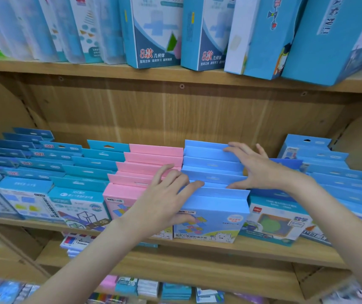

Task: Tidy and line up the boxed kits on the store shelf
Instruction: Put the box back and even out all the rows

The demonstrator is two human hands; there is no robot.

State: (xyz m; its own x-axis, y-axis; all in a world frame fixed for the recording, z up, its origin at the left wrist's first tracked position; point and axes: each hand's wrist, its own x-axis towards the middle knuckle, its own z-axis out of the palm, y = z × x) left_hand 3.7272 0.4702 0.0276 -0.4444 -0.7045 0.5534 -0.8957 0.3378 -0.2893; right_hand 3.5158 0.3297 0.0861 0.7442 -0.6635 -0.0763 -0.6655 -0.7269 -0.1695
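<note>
On the middle wooden shelf stand several rows of boxed kits, one box behind another. A row of light blue boxes fills the centre, with a row of pink boxes to its left. My left hand lies on the seam between the pink and blue rows, fingers spread over the box tops, thumb down on the front blue box. My right hand rests with straight, spread fingers against the right side of the blue row, fingertips reaching the rear boxes.
Teal kit boxes fill the shelf's left part; more blue boxes stand on the right. Tall blue and white boxes line the upper shelf. Below, a lower shelf holds small packs.
</note>
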